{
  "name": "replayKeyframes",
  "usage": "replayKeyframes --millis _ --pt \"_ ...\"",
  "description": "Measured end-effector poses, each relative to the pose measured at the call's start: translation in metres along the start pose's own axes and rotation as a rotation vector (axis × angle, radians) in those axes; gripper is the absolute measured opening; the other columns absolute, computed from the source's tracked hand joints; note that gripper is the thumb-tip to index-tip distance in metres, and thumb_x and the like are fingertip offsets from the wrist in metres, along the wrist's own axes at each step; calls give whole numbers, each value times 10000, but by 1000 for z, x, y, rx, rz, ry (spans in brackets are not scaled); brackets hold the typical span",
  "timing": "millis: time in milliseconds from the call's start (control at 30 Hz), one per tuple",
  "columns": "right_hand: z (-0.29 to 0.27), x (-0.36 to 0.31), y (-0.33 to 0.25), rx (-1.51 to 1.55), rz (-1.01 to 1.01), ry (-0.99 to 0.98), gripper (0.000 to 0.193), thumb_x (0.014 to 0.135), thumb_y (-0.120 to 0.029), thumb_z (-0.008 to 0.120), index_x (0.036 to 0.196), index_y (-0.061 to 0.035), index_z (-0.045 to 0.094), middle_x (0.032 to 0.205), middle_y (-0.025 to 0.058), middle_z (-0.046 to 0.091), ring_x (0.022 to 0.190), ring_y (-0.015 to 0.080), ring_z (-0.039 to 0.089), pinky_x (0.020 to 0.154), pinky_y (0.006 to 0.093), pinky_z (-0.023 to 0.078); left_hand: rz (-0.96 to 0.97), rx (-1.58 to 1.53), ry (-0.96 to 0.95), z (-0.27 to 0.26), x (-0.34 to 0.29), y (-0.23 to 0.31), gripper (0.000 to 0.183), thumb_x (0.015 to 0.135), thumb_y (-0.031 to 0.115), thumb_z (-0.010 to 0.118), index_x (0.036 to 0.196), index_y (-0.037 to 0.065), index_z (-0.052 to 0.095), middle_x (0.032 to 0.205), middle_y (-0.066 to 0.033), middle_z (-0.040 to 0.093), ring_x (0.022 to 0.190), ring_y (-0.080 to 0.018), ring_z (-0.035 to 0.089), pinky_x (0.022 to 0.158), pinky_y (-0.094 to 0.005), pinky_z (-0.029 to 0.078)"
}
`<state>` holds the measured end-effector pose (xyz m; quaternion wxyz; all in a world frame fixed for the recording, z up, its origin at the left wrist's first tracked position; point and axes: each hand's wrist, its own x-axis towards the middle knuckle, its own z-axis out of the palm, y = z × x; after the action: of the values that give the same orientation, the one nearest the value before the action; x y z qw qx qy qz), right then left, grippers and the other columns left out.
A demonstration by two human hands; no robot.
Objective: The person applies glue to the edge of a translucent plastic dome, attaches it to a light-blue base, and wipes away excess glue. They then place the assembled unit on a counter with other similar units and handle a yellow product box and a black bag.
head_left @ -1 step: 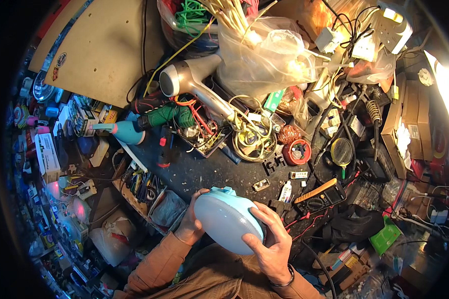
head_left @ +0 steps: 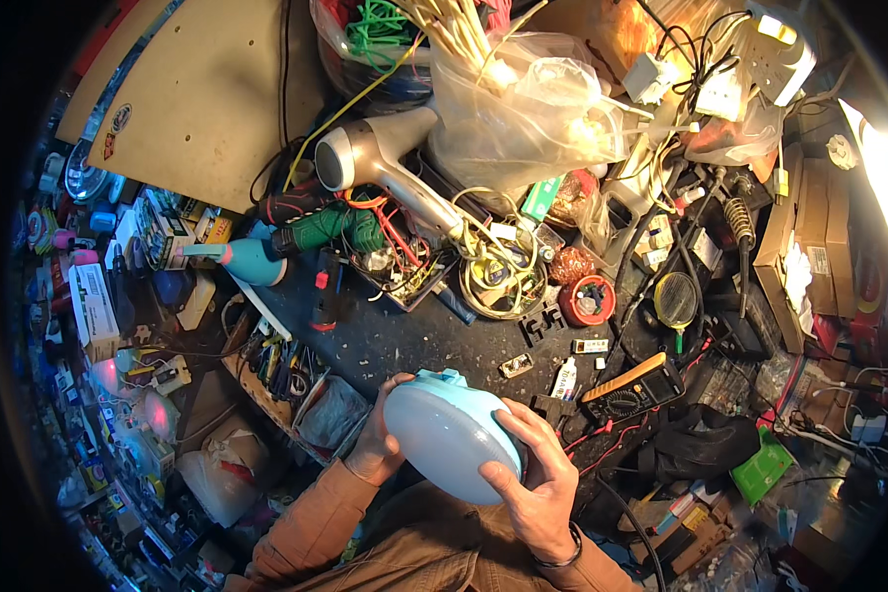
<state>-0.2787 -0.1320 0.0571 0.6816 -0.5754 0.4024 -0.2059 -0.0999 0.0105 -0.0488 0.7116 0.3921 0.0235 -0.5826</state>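
Head view: left hand (head_left: 377,441) and right hand (head_left: 543,483) grasp opposite sides of a frosted blue lamp-like unit (head_left: 449,439), whose smooth curve could slip if either hand eased, perhaps knocking the white squeeze bottle (head_left: 564,380) just beyond the grip or the multimeter (head_left: 627,397) to its right, short of the red tub (head_left: 584,320) farther ahead.

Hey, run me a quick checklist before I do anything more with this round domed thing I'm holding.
1. Two-handed grip: ok, left hand and right hand both hold the light-blue housing.
2. Domed cover fully seated: cannot tell, the hands hide some rim.
3. Bench free of loose parts: not ok, a small rectangular part lies ahead.
4. Multimeter nearby: ok, to the right.
5. Hair dryer switched off: cannot tell.
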Motion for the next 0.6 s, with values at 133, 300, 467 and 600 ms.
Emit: replayKeyframes --millis 133,300,467,600 --pt "-2 4 -1 -19 -19 15 620 929 -115 929 1495 18 711 1566 261 636 1458 372 624 1222 491 493 4 67 12 -4 -3 -3 1225 613 525 1117 1606 199 477 1601 -75 520 1538 -301 496 1265 -539 491" --pt "-15 16 -7 -120 -24 -114 770 912 -211 946 1571 38 633 1638 277 598 1529 386 587 1266 480 458 -144 20 -16 1 1 -5 1158 746 530 1053 1653 136 450 1632 -99 532 1529 -318 522 1257 -550 495" --pt "-14 14 -20 -374 -128 -228 997 907 -312 957 1706 8 453 1749 300 446 1618 440 468 1299 513 422 -324 -92 57 4 -6 -8 1206 807 646 974 1708 88 400 1657 -139 539 1512 -328 556 1253 -543 501" --pt "-6 12 -21 -419 -98 -130 1016 872 -259 961 1703 30 452 1718 302 495 1590 411 517 1293 490 427 -265 -191 34 2 -10 -17 1228 818 667 959 1724 78 376 1664 -154 529 1507 -341 563 1238 -544 523"
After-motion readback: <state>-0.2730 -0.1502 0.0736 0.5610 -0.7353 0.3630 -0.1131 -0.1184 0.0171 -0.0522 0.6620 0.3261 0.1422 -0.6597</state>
